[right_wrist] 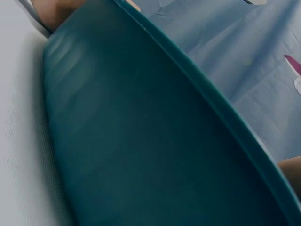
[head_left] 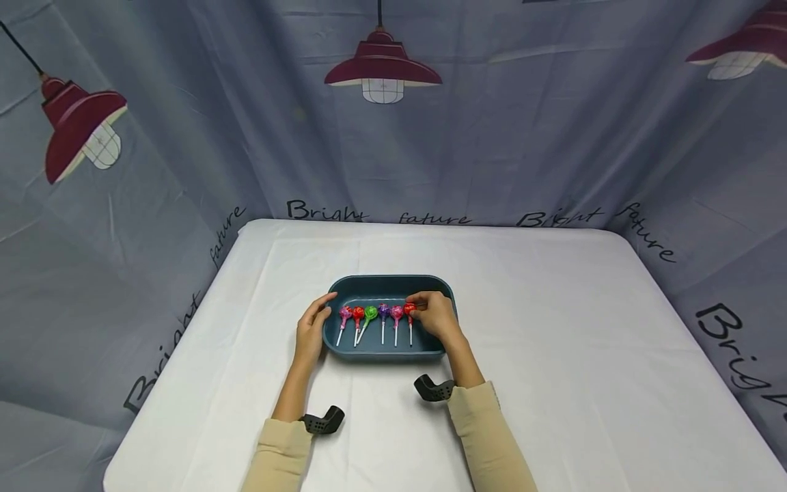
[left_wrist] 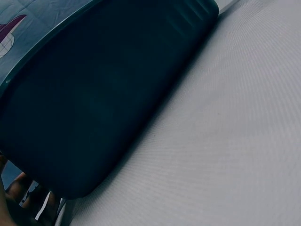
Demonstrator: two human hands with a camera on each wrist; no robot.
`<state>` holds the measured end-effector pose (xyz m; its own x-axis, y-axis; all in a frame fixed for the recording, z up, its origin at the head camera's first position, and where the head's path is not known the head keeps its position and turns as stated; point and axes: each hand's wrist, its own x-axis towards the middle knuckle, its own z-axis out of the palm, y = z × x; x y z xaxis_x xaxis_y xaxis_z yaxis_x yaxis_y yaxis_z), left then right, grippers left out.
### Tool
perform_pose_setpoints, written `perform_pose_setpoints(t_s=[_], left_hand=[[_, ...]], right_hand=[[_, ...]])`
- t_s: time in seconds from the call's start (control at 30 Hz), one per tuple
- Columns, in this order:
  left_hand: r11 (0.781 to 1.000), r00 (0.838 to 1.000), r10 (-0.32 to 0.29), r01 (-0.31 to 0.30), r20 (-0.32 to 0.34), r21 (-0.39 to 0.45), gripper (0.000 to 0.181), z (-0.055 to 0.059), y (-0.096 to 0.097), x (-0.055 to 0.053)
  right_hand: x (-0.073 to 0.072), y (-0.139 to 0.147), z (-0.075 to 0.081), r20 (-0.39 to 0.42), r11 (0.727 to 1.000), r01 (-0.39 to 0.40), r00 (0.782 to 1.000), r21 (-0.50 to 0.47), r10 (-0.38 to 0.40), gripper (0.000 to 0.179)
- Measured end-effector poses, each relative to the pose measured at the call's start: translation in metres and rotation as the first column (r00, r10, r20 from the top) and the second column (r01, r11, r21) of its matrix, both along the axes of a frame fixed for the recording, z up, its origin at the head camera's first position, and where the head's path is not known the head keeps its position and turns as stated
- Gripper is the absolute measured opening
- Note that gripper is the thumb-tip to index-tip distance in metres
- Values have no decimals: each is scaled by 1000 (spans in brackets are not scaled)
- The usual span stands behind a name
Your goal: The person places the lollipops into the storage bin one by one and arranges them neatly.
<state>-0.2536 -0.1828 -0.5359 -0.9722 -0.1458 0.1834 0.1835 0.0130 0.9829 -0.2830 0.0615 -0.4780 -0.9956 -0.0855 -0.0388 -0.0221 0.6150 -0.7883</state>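
Several lollipops lie in a row inside a dark teal tray point(head_left: 387, 356), their white sticks toward the person. From the left come a pink lollipop point(head_left: 346, 313), a red one point(head_left: 359, 313), a green lollipop point(head_left: 370, 313), a purple one point(head_left: 383, 311) and a second pink one point(head_left: 396, 313). At the right end, my right hand point(head_left: 438, 316) reaches over the rim and pinches the head of another red lollipop point(head_left: 410, 309). My left hand point(head_left: 310, 333) rests against the tray's left end, fingers extended to its rim. Both wrist views mostly show the tray's outer wall point(left_wrist: 94, 99).
The tray stands on a table with a white cloth point(head_left: 553, 342). Behind and beside the table hangs a grey-blue curtain point(head_left: 492, 137) printed with red lamps and lettering. A black wrist camera point(head_left: 324, 420) sits on the left wrist, another point(head_left: 433, 388) on the right.
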Motion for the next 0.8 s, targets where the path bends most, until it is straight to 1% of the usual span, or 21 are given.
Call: perform_pose_setpoints(t_s=[0.2, 0.37, 0.6, 0.8], left_hand=[[1000, 999, 19, -20, -26, -22, 31, -3, 1, -1], [999, 1000, 24, -24, -16, -23, 31, -3, 1, 0], [1000, 1000, 10, -11, -17, -21, 31, -2, 1, -1], [1000, 1000, 16, -16, -11, -21, 31, -2, 2, 0]], right_hand=[[0, 0, -2, 27, 1000, 0, 1000, 19, 0, 18], [-1, 1, -3, 30, 1000, -5, 1000, 31, 4, 17], [-3, 1, -5, 13, 999, -4, 1000, 53, 3, 17], [-3, 2, -6, 13, 998, 0, 1000, 55, -1, 16]])
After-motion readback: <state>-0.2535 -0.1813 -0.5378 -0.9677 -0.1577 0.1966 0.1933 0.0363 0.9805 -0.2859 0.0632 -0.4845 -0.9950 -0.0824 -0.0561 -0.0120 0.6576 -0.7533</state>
